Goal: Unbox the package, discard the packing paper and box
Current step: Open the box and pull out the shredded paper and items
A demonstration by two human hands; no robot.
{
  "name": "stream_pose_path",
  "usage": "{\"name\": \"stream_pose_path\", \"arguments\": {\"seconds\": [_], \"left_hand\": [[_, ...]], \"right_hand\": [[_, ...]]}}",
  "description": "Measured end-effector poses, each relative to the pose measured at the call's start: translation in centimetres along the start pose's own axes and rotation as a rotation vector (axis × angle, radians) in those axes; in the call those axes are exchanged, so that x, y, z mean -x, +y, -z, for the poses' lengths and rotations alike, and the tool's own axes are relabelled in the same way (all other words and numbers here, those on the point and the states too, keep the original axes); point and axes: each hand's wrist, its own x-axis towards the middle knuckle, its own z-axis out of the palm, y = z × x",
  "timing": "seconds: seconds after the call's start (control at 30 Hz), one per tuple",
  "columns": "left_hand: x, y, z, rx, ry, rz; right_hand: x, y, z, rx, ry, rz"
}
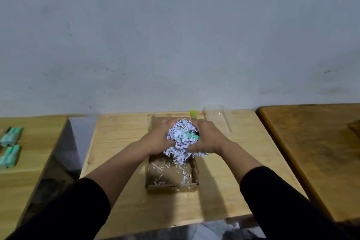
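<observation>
Both hands, left hand (pixel 158 138) and right hand (pixel 207 139), clutch shredded packing paper (pixel 180 138) between them above the open box (pixel 172 175).

white shredded paper (pixel 180 138), brown box (pixel 172 173), black sleeves (pixel 282 200)

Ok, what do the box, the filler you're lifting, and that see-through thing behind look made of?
Box: brown cardboard, matte, by its thin raw-edged walls.
Filler: shredded white paper, crinkled strips, some left in the box; both hands, left hand and right hand, grip it.
See-through cylinder: likely clear plastic, glossy, though glass can't be excluded.
</observation>
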Motion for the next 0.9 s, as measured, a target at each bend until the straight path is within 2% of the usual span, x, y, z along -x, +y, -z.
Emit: {"name": "stream_pose_path", "arguments": {"seconds": [0.2, 0.43, 0.63, 0.9], "left_hand": [[-2.2, 4.8, -0.9, -0.001, 0.053, -0.095], [-6.0, 9.2, -7.3, 0.085, 0.020, -0.132], [-8.6, 10.7, -15.9, 0.213, -0.034, -0.079], [-9.2, 9.3, -24.0, 0.193, -0.032, 0.047]], "right_hand": [[2.8, 1.9, 4.7, 0.008, 0.064, -0.002], [6.1, 9.7, 7.2, -0.040, 0.078, -0.077], [8.5, 18.6, 6.4, -0.148, 0.012, -0.148], [8.0, 26.7, 1.9, -0.132, -0.118, -0.125]]}}
